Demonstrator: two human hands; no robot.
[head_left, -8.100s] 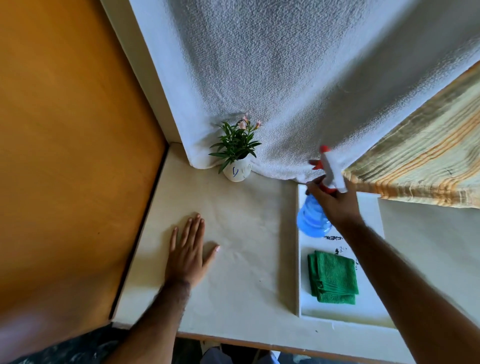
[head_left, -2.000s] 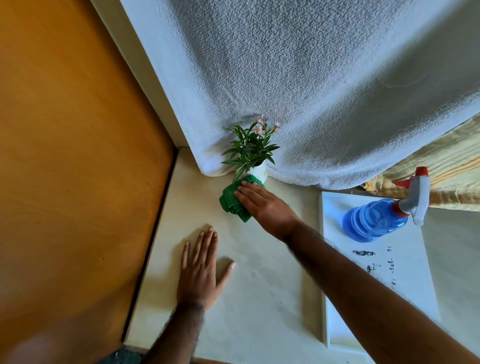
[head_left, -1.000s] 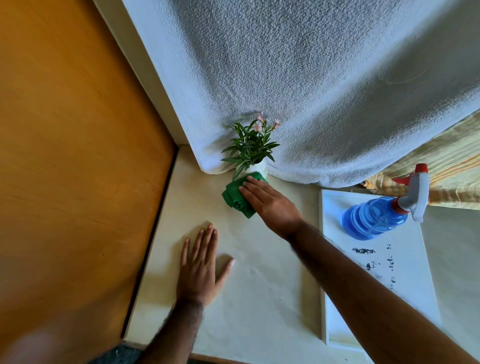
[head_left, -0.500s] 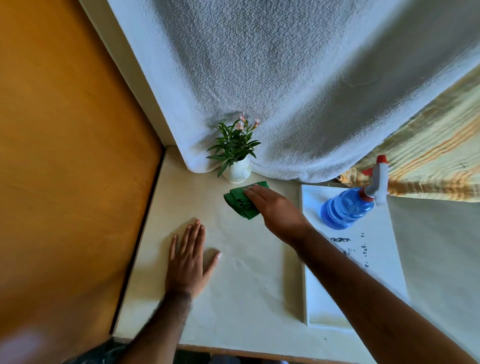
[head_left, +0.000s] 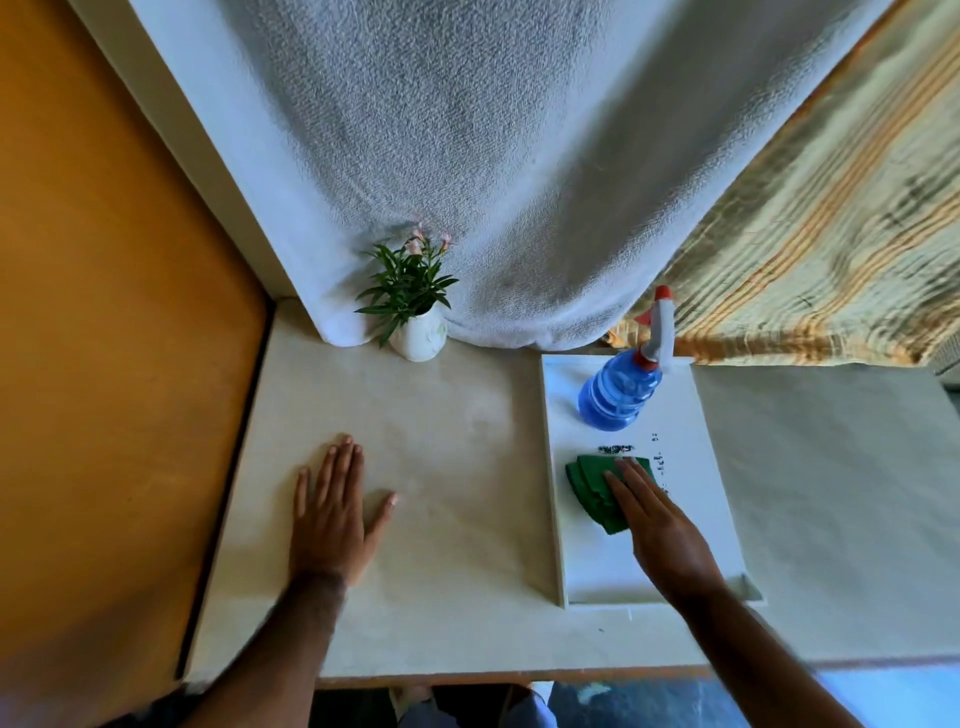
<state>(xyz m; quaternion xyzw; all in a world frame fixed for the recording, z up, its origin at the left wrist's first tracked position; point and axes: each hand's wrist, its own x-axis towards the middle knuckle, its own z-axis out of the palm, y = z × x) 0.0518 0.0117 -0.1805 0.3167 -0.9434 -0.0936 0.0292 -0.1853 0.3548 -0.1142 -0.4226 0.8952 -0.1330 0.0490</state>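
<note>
A folded green cloth (head_left: 589, 486) lies on the white tray (head_left: 711, 467) at the right of the table. My right hand (head_left: 660, 525) rests on the cloth's right part with its fingers straight. My left hand (head_left: 332, 512) lies flat on the cream tabletop (head_left: 447, 441), fingers spread, holding nothing. A blue spray bottle (head_left: 618, 389) with a white and red trigger head stands at the tray's far end.
A small white pot with a green plant (head_left: 415, 312) stands at the back of the table against a hanging white towel (head_left: 493, 156). A striped curtain (head_left: 831, 234) hangs at the right. An orange panel (head_left: 104, 364) borders the table's left edge.
My right hand has carried the green cloth from the tabletop near the plant pot across onto the white tray. My left hand has stayed flat on the table.
</note>
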